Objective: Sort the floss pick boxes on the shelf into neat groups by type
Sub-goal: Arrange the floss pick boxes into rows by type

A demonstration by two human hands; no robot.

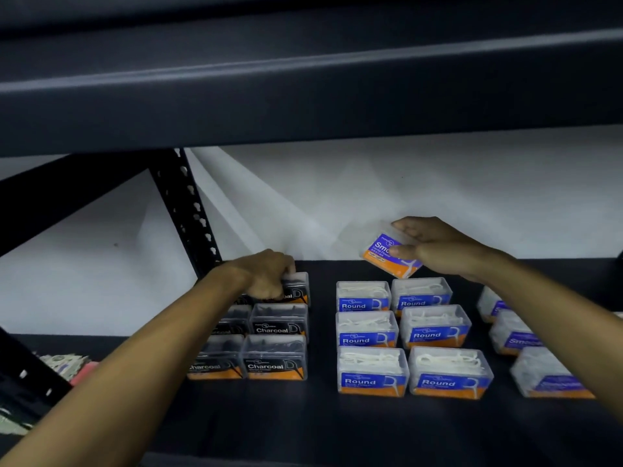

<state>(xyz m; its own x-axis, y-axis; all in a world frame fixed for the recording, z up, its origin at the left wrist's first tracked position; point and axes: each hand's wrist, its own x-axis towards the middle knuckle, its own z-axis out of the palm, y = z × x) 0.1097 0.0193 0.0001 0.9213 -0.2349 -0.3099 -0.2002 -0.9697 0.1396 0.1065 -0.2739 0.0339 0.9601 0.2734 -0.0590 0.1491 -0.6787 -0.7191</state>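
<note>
Floss pick boxes are laid out on a dark shelf [320, 426] in three groups, seen from the head cam. At far left, off the shelf end, some loose packets [64, 364] are glimpsed but cannot be made out. Next, the Charcoal boxes [275, 362] are set in two columns, three rows deep, black picks inside w/ orange label strips; the left column is partly hidden by the forearm. The left hand [266, 279] is curled over the back-row Charcoal box [296, 291], fingers wrapped on its top and front edge, box resting on the shelf. Toward the centre, well apart from that group, six Round boxes [372, 372] are arranged two by three, blue/orange labels facing fwd, white picks inside. Above and behind the back right Round box, a Smooth box [387, 254] is held tilted in the air, near the white back wall [337, 197], pinched by the right hand [435, 244] w/ thumb on the label face and fingers across the far side. At right, more Smooth boxes [515, 335] are lined front to back, partly covered by the right forearm.
</note>
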